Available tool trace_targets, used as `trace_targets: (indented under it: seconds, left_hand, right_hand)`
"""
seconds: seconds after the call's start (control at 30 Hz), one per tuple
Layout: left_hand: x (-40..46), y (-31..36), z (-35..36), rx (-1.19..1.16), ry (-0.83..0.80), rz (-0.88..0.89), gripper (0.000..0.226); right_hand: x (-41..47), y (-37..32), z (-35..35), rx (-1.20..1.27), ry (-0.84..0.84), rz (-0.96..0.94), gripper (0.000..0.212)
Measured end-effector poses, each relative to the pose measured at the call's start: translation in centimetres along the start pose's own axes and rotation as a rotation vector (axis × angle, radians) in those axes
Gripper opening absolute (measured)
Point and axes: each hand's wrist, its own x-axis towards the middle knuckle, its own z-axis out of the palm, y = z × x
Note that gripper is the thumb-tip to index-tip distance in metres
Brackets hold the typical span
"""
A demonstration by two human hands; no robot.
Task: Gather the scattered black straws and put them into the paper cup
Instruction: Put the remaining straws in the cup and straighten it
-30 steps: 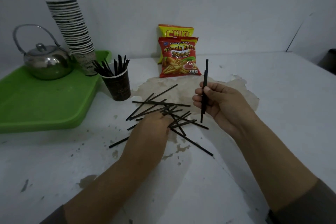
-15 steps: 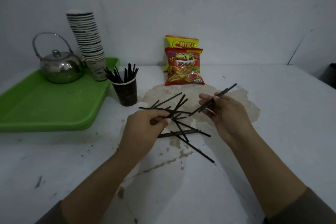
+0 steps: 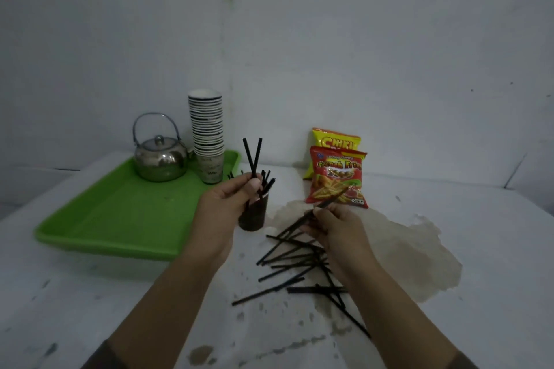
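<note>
The left hand (image 3: 230,201) hides most of the paper cup (image 3: 253,214) and the lower ends of its two straws (image 3: 251,159), while the yellow snack bag (image 3: 335,142) sits half behind the red one (image 3: 337,180), its small print unreadable.

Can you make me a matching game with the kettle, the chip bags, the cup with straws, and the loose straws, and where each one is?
Things:
1. kettle
2. chip bags
3. cup with straws
4. loose straws

Places:
A. scattered flat on the white table, under the right hand
B. on the green tray, beside the tall stack of cups
C. standing against the back wall
D. on the table just right of the tray, behind the left hand

Pairs: 1-B, 2-C, 3-D, 4-A
</note>
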Motion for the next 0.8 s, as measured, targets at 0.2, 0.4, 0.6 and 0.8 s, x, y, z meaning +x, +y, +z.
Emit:
trace_targets:
  seconds: [0.2,0.4,0.6,0.8]
  left_hand:
    - [2.6,3.6,-0.8,0.181,0.103,0.227,0.025]
    - [5.8,5.0,-1.1,0.454,0.122,0.432,0.019]
    - [7.7,3.5,-1.9,0.725,0.022,0.427,0.01]
    - [8.1,2.4,-1.9,0.987,-0.158,0.426,0.032]
  right_hand:
    - [1.9,-3.3,5.7,-0.26,0.032,-0.315,0.01]
    - [3.4,-4.2,9.1,-0.467,0.063,-0.474,0.006]
    - [4.9,-3.2,10.2,-0.784,0.017,-0.508,0.013]
    - [5.9,-1.3,10.5,-1.127,-0.05,-0.403,0.009]
